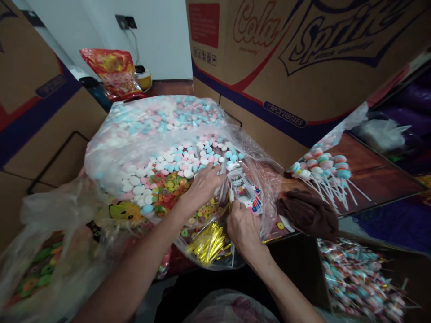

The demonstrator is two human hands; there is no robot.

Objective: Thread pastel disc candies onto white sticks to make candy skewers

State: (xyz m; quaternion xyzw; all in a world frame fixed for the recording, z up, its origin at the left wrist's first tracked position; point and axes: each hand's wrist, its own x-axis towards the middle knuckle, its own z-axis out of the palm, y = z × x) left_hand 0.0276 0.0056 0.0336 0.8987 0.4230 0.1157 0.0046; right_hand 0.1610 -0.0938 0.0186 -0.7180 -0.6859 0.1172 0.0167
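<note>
My left hand (204, 185) reaches over the candies with its fingers bent and drawn together; what they hold, if anything, I cannot make out. Close beside it, my right hand (243, 224) is closed at the lower left edge of some printed clear wrappers (243, 190). Its fingertips are partly hidden, so what they grip is unclear. Around the left hand lie pink, white and blue round candies (171, 159), and nearer to me are red and yellow ring gummies (168, 190). Gold twist ties (208, 242) lie in a heap just below the hands.
A large clear plastic bag (111, 130) spreads over the candies. Candy sticks (323, 168) and a brown cloth (306, 213) lie to the right. A box of wrapped candy sticks (363, 278) stands lower right. Cardboard cartons (252, 76) rise behind; a red bag (114, 74) stands at the back.
</note>
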